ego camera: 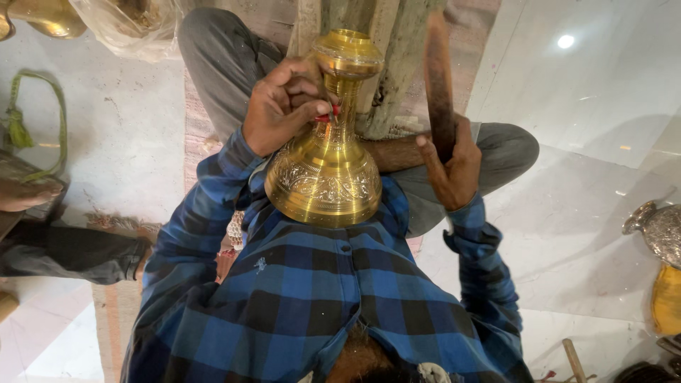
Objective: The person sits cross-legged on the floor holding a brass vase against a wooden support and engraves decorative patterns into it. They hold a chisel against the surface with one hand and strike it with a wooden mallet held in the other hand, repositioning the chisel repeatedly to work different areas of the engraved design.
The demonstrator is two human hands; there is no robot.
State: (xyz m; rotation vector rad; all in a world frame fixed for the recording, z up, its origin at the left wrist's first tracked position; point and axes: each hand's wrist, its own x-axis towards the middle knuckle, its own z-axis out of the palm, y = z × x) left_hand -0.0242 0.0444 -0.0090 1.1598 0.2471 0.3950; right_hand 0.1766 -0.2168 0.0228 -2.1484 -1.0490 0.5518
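The floor here is of pale polished stone (582, 142), and the person sits on it with the legs folded around a rough wooden post (386, 78). More brass pieces (50, 18) stand at the far left, and a silver-coloured vessel (656, 230) at the right edge.

I think the danger is in the blow. The right hand (454, 167) is closed around a dark wooden stick (438, 78), lifted upright. The left hand (284, 106) is closed tightly on a small tool with a red part (328, 115), pressed on the narrow neck of the brass vase (325, 167). If the stick comes down a little to the side, it could hit the left fingers, or the tool could slide on the smooth round neck and scratch the metal. The vase seems to lean only against the blue checked shirt (319, 291) and the post, so a hard hit could also roll it.

The vase lies between the two hands, its wide engraved base near the chest and its mouth pointing away. The left hand touches its neck; the right hand is just beside it, not touching
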